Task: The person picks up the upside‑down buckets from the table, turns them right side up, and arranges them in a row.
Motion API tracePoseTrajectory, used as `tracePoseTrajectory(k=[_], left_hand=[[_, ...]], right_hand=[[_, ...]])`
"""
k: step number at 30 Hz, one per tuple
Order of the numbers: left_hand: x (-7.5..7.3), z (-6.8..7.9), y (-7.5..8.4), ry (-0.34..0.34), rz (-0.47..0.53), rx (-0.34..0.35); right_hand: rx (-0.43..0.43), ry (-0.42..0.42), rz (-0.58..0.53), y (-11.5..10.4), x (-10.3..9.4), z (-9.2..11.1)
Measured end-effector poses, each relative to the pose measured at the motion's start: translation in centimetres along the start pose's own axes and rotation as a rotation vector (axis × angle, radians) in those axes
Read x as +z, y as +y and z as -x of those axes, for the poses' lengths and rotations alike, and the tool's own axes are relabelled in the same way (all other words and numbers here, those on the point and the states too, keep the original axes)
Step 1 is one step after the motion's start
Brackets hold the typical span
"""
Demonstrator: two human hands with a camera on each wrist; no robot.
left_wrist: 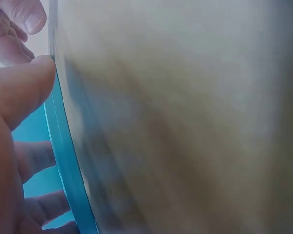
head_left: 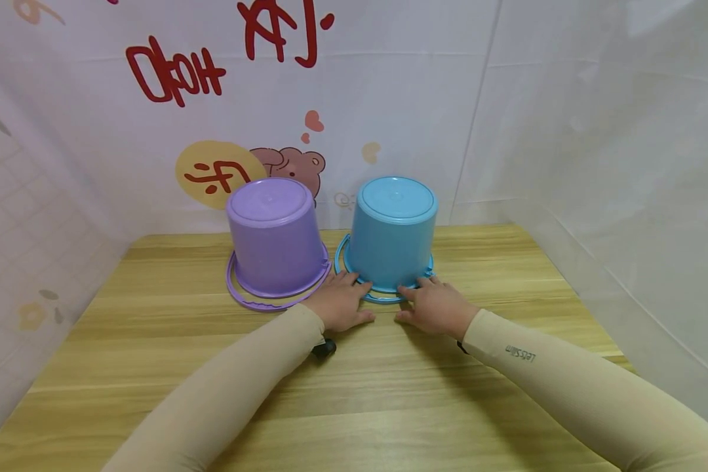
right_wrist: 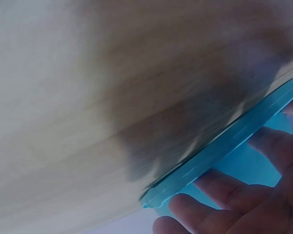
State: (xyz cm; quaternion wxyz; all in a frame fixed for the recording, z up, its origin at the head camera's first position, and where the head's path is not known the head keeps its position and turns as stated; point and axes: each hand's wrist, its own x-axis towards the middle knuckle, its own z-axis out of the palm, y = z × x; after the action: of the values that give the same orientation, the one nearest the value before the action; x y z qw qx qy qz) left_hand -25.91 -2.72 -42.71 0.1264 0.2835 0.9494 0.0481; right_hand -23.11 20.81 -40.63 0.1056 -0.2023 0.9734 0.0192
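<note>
A blue bucket stands upside down on the wooden table, its handle lying round its rim. My left hand touches the bucket's near left side, fingers spread. In the left wrist view, its thumb and fingertips meet a blue edge. My right hand is at the near right side, its fingers reaching the rim. The right wrist view shows those fingers against the blue edge. I cannot tell whether that edge is rim or handle.
A purple bucket, also upside down, stands left of the blue one, its handle lying on the table close to my left hand. A printed white curtain hangs behind the table and along the sides.
</note>
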Motion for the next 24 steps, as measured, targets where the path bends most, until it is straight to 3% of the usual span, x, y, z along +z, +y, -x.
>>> tracePoseTrajectory(k=[24], left_hand=[[-0.49, -0.49, 0.19, 0.067, -0.015, 0.003]], right_hand=[[-0.069, 0.064, 0.047, -0.26, 0.01, -0.08]])
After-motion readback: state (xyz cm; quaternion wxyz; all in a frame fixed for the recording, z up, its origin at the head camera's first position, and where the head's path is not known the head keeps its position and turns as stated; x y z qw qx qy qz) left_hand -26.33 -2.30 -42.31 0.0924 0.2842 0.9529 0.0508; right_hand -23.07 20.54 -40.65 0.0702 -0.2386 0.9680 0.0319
